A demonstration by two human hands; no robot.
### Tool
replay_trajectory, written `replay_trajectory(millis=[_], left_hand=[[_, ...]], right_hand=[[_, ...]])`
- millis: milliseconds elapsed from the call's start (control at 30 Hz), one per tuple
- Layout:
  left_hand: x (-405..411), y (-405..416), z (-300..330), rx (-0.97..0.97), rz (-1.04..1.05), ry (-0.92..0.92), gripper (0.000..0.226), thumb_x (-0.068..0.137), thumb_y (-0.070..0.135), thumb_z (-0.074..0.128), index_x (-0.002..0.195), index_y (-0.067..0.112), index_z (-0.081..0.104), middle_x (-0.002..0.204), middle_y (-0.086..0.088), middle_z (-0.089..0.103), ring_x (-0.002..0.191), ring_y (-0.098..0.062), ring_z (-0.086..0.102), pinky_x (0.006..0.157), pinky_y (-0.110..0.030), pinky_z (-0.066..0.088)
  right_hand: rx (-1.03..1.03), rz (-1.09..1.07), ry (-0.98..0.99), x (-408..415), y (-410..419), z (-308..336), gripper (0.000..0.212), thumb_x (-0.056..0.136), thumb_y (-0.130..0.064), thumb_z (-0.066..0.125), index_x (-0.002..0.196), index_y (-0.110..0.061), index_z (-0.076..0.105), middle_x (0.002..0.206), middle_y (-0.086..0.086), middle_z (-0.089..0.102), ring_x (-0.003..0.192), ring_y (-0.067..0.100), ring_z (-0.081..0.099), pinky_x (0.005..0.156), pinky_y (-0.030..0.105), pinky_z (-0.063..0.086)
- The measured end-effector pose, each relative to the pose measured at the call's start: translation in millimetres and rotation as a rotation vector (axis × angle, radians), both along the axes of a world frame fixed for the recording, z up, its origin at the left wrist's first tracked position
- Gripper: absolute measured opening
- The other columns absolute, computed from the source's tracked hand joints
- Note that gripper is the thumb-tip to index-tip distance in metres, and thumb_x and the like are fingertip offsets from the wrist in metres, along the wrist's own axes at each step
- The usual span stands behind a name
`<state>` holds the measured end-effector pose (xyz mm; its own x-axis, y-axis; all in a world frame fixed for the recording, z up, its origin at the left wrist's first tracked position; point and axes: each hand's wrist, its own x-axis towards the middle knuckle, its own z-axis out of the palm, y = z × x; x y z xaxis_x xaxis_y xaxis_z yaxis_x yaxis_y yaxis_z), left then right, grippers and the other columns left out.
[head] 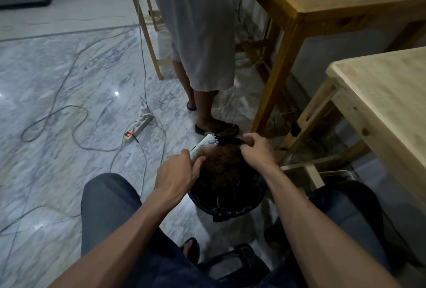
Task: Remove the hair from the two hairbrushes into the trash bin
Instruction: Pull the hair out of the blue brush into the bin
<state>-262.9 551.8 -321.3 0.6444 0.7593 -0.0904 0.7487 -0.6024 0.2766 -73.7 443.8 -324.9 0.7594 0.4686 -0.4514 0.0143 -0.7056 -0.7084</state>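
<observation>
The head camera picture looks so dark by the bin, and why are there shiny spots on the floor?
In the head view the room is dim, so the trash bin and the brown hair over it merge into shadow, while the white hairbrush stands out. The bright dots on the marble floor are glare from lights. The wide lens also bends the wooden table edges.

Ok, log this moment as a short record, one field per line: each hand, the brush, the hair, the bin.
left hand: grips the hairbrush
right hand: pinches the hair and pulls at it
hairbrush: pale, bristles showing, held over the trash bin
hair: brown mass between both hands, above the bin opening
trash bin: black liner, on the floor between the knees
second brush: not visible
</observation>
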Motion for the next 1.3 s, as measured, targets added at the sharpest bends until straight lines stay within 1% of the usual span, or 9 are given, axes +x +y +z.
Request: replay_trajectory(millis=[133,233,433,600,700,833,967,1167,1300], left_hand=[[1.6,-1.9,3.5,0.001,-0.007,-0.023,0.051,0.096,0.065,0.044,0.083,0.016,0.042,0.072,-0.007,0.056,0.071,-0.036,0.061,0.055,-0.036,0.037],[-0.3,0.8,5.5,-0.028,0.02,-0.039,0.052,0.096,0.065,0.045,0.078,0.016,0.041,0.064,-0.001,0.047,0.063,-0.031,0.052,0.053,-0.036,0.033],[-17.5,21.6,5.1,-0.024,0.085,-0.048,0.056,0.095,0.067,0.044,0.072,0.016,0.04,0.063,-0.005,0.052,0.059,-0.03,0.054,0.049,-0.035,0.033],[-2.6,12.6,10.7,-0.038,0.076,-0.061,0.056,0.095,0.067,0.045,0.074,0.016,0.042,0.063,-0.002,0.051,0.061,-0.03,0.055,0.05,-0.035,0.032],[7.1,5.7,15.4,-0.032,0.055,-0.058,0.053,0.095,0.066,0.046,0.079,0.015,0.045,0.063,0.0,0.047,0.062,-0.028,0.053,0.048,-0.034,0.028],[15.1,4.6,21.5,-0.076,0.061,-0.081,0.051,0.093,0.066,0.048,0.08,0.017,0.047,0.064,0.001,0.05,0.064,-0.025,0.053,0.05,-0.034,0.029],[16.0,5.6,27.8,-0.208,0.071,-0.135,0.051,0.094,0.062,0.053,0.073,0.016,0.05,0.057,0.001,0.051,0.055,-0.017,0.051,0.049,-0.032,0.029],[12.8,8.0,32.7,-0.316,0.105,-0.163,0.055,0.096,0.056,0.056,0.089,0.002,0.06,0.059,-0.003,0.051,0.055,-0.022,0.054,0.053,-0.034,0.038],[11.9,4.5,33.4,-0.39,0.059,-0.057,0.025,0.093,0.035,0.063,0.098,0.012,0.053,0.077,0.003,0.052,0.066,-0.008,0.048,0.052,-0.029,0.033]], right_hand=[[0.144,0.167,0.213,-8.4,5.4,-5.8,0.044,0.085,-0.05,0.074,0.123,-0.028,0.068,0.112,0.001,0.073,0.101,0.021,0.071,0.076,0.036,0.057],[0.163,0.097,0.14,-5.8,5.4,-14.4,0.004,0.086,-0.023,0.08,0.086,-0.019,0.081,0.077,0.003,0.076,0.077,0.019,0.072,0.077,0.036,0.058],[-0.009,-0.328,-0.05,24.7,-15.6,-24.5,0.01,0.091,-0.015,0.071,0.088,-0.01,0.079,0.096,0.012,0.076,0.107,0.033,0.068,0.093,0.04,0.058],[0.009,-0.046,0.066,0.6,-7.8,-1.6,0.024,0.103,-0.043,0.055,0.106,-0.025,0.07,0.091,0.004,0.076,0.064,0.014,0.071,0.044,0.017,0.048],[0.179,0.123,0.145,-4.3,-0.9,1.1,0.032,0.097,-0.056,0.058,0.119,-0.036,0.067,0.096,-0.007,0.074,0.056,0.011,0.068,0.047,0.022,0.05],[0.289,0.274,0.26,-4.9,-0.5,-0.9,0.023,0.091,-0.026,0.078,0.111,-0.015,0.076,0.077,-0.002,0.071,0.05,0.006,0.058,0.048,0.018,0.047],[0.198,-0.04,0.131,2.8,4.2,-13.6,0.006,0.087,-0.015,0.081,0.085,-0.01,0.079,0.065,0.004,0.069,0.056,0.013,0.062,0.054,0.021,0.051],[0.085,-0.329,0.098,8.7,-7.3,-21.5,0.012,0.092,-0.011,0.076,0.097,-0.001,0.079,0.093,0.013,0.076,0.057,0.012,0.064,0.047,0.017,0.048],[-0.028,-0.073,0.186,7.1,-5.9,-11.6,0.032,0.091,-0.019,0.063,0.12,-0.022,0.076,0.13,0.003,0.064,0.115,0.025,0.062,0.099,0.041,0.056]])
